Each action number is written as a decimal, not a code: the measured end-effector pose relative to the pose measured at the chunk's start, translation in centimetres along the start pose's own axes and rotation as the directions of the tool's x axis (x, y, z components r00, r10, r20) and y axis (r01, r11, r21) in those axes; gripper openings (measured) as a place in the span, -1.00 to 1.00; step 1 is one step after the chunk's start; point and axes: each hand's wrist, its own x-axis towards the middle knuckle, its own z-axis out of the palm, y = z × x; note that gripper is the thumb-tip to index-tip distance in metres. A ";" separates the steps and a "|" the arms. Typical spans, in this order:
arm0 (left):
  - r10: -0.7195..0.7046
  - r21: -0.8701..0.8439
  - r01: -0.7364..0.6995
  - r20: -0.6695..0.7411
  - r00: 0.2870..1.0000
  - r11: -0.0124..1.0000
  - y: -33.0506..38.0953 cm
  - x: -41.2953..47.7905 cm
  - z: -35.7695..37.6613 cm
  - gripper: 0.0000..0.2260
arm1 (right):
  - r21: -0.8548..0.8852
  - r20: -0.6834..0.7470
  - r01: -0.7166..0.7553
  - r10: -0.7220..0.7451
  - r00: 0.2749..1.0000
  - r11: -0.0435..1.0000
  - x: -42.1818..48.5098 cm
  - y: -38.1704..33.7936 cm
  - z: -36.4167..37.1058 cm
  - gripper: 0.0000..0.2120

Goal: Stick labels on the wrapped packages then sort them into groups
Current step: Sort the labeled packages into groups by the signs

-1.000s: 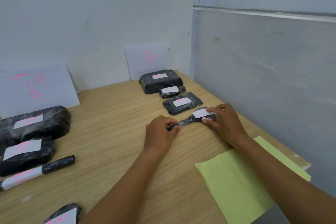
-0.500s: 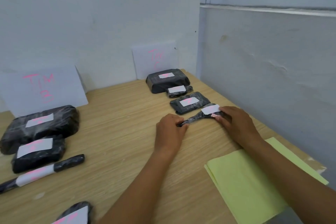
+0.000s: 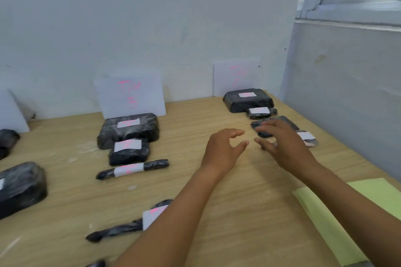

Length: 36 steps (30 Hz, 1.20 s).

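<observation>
The right grip (image 3: 284, 145) hides most of the flat package (image 3: 290, 122) at 2 o'clock; the left forearm (image 3: 173, 223) covers one end of the labelled package (image 3: 121, 227) at 6 o'clock.

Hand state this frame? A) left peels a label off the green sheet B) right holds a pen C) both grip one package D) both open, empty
D: the left hand and right hand hover over the table with loose fingers and nothing in them; the small labelled package lies free, partly behind the right hand.
</observation>
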 end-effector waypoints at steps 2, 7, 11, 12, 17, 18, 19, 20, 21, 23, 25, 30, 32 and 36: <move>0.016 0.000 -0.016 -0.008 1.000 1.000 0.1 -0.5 -2.1 -0.73 | 0.021 0.011 0.061 -0.061 0.998 0.998 0.3 -2.5 0.7 -0.67; 0.037 0.051 -0.035 -0.040 0.999 0.998 -0.6 -3.0 -8.1 -0.75 | 0.127 0.008 0.184 -0.186 0.982 0.975 0.4 -8.6 2.9 -0.71; 0.012 0.058 -0.010 -0.037 0.999 0.998 -2.0 -6.2 -12.2 -0.72 | 0.174 0.025 0.233 -0.241 0.970 0.957 -1.3 -12.2 4.5 -0.69; -0.001 0.065 0.002 -0.025 1.000 0.998 -2.3 -7.1 -13.1 -0.72 | 0.180 0.031 0.245 -0.255 0.966 0.953 -1.9 -12.9 4.9 -0.69; -0.058 0.077 0.055 0.033 0.998 0.996 -3.4 -10.8 -16.3 -0.69 | 0.195 0.075 0.278 -0.297 0.952 0.940 -4.0 -15.7 6.1 -0.66; -0.067 0.102 0.062 0.046 0.997 0.993 -3.6 -11.6 -16.7 -0.69 | 0.199 0.086 0.283 -0.304 0.949 0.938 -4.5 -16.2 6.3 -0.65; -0.080 0.139 0.070 0.067 0.995 0.988 -3.9 -12.2 -17.1 -0.69 | 0.203 0.100 0.284 -0.308 0.946 0.937 -4.8 -16.5 6.4 -0.65; -0.099 0.181 0.081 0.089 0.991 0.980 -4.3 -12.6 -17.5 -0.70 | 0.202 0.115 0.286 -0.313 0.943 0.937 -5.2 -16.7 6.4 -0.65; -0.122 0.218 0.096 0.108 0.987 0.971 -4.7 -13.5 -18.0 -0.70 | 0.199 0.132 0.290 -0.319 0.939 0.936 -5.7 -17.2 6.6 -0.65; -0.169 0.259 0.128 0.145 0.975 0.958 -5.3 -14.3 -18.6 -0.72 | 0.195 0.162 0.279 -0.312 0.936 0.940 -6.4 -17.3 6.7 -0.65; -0.206 0.288 0.153 0.163 0.965 0.945 -5.8 -15.3 -19.3 -0.73 | 0.182 0.198 0.280 -0.314 0.929 0.943 -7.6 -17.7 6.9 -0.68; -0.273 0.358 0.190 0.198 0.941 0.914 -6.1 -16.5 -20.1 -0.80 | 0.119 0.341 0.309 -0.331 0.880 0.944 -10.3 -18.4 7.3 -0.64; -0.269 0.369 0.179 0.209 0.940 0.912 -6.1 -16.6 -20.1 -0.84 | 0.114 0.348 0.304 -0.324 0.880 0.946 -10.7 -18.3 7.5 -0.62; -0.266 0.365 0.175 0.217 0.939 0.915 -6.0 -16.1 -19.6 -0.85 | 0.057 0.329 0.323 -0.323 0.887 0.945 -10.4 -17.9 7.6 -0.62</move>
